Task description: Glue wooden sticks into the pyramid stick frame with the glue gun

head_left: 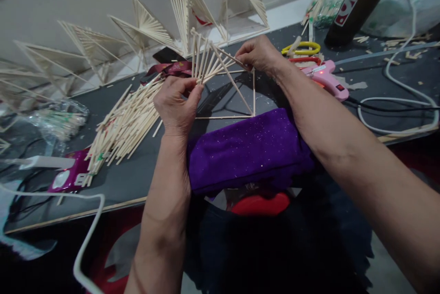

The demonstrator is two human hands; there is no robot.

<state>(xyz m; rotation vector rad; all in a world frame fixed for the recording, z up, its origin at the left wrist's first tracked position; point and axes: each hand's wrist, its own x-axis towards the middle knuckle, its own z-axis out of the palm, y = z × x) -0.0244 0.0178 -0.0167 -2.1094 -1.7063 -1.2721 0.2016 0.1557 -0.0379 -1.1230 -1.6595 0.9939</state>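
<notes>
In the head view a frame of thin wooden sticks (228,76), with a twisted fan of sticks on its left side, stands on the dark table behind a folded purple cloth (245,149). My left hand (178,101) is closed, thumb and fingertips pinching the fan's lower left edge. At the fan's right, my right hand (257,55) is closed in a pinch on the end of a wooden stick (227,54) that slants up to the left. Whether this stick is joined to the frame, I cannot tell. A heap of loose sticks (129,122) lies left of my left hand.
Several finished stick frames (147,32) line the wall. To the right lie a pink glue gun (326,78), yellow-handled scissors (302,48) and a white cable (388,69); a dark bottle (360,5) stands behind. Bagged sticks (62,117) and a purple power strip (72,174) are left.
</notes>
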